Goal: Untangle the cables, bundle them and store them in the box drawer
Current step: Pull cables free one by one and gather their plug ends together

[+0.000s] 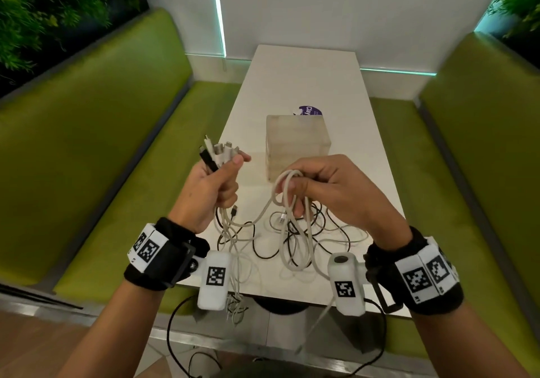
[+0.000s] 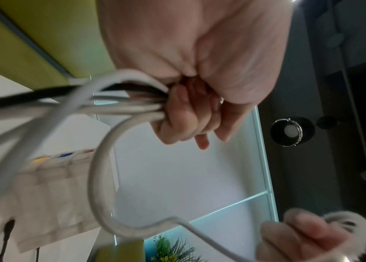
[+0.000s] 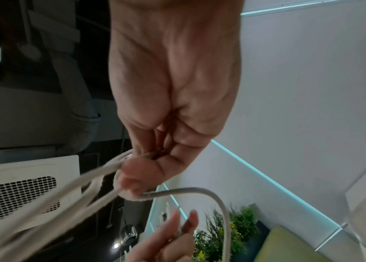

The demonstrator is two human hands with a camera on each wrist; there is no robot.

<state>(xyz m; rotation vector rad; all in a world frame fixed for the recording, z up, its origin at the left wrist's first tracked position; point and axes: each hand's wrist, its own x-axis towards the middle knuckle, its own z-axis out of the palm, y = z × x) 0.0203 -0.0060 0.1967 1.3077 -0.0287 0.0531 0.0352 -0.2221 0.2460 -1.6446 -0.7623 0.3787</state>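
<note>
My left hand (image 1: pixel 217 186) grips a bunch of white and black cable ends (image 1: pixel 217 152), plugs sticking up above the fist; the wrist view shows the fingers (image 2: pixel 184 113) curled round the cables (image 2: pixel 121 106). My right hand (image 1: pixel 318 190) holds loops of a white cable (image 1: pixel 287 199) wound over its fingers, thumb (image 3: pixel 132 175) pressing on the cable loops (image 3: pixel 101 180). Both hands hover above the table's near end. The rest of the tangle of cables (image 1: pixel 295 240) lies on the table and trails over its front edge. The translucent box (image 1: pixel 296 146) stands just behind the hands.
The narrow white table (image 1: pixel 306 79) runs away from me between two green benches (image 1: pixel 96 149) (image 1: pixel 482 149). A purple-labelled item (image 1: pixel 309 111) peeks out behind the box. A black cable (image 1: pixel 175 345) hangs down to the floor below the table edge.
</note>
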